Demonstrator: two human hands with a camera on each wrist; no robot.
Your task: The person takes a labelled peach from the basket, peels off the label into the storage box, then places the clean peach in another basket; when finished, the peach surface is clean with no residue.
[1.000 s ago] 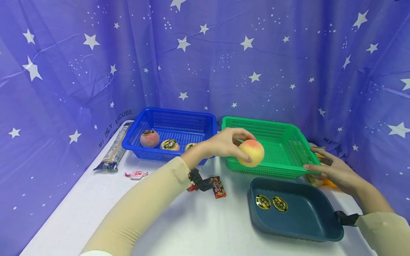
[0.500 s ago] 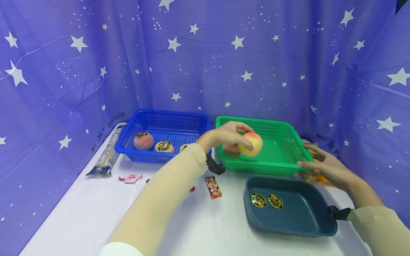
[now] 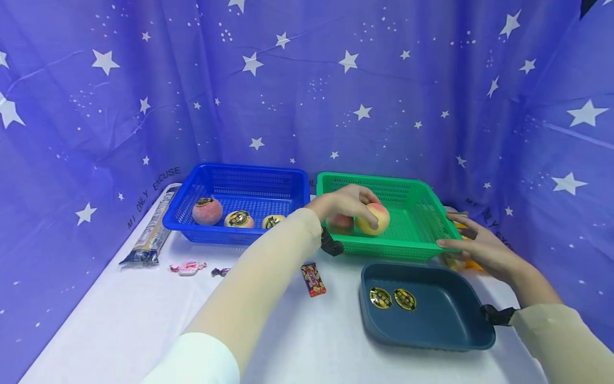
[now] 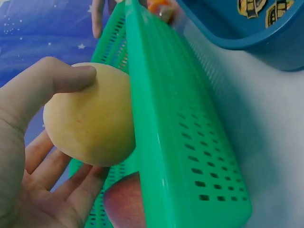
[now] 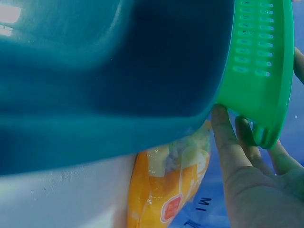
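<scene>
My left hand (image 3: 352, 205) grips a yellow peach (image 3: 376, 220) with a pink blush, low inside the green basket (image 3: 379, 248). In the left wrist view the thumb lies over the peach (image 4: 90, 118) and the fingers come from below, beside the basket wall (image 4: 161, 118). A darker red peach (image 3: 339, 225) sits in the basket's left end, partly behind my hand. My right hand (image 3: 479, 248) holds the basket's right end, thumb at the rim and fingers along the outside. In the right wrist view its fingers (image 5: 228, 137) are by the green corner (image 5: 266, 109).
A blue basket (image 3: 206, 234) with several peaches stands left. A dark teal tub (image 3: 431, 320) with two round stickers sits in front. Wrapped candies (image 3: 188, 268), a nut bar (image 3: 314, 279) and a long packet (image 3: 151, 229) lie on the table. An orange bag (image 5: 166, 180) is at right.
My left hand has lowered the yellow peach into the green basket. The red peach there has come into view. The right hand stays at the basket's end, while the whole view has shifted slightly.
</scene>
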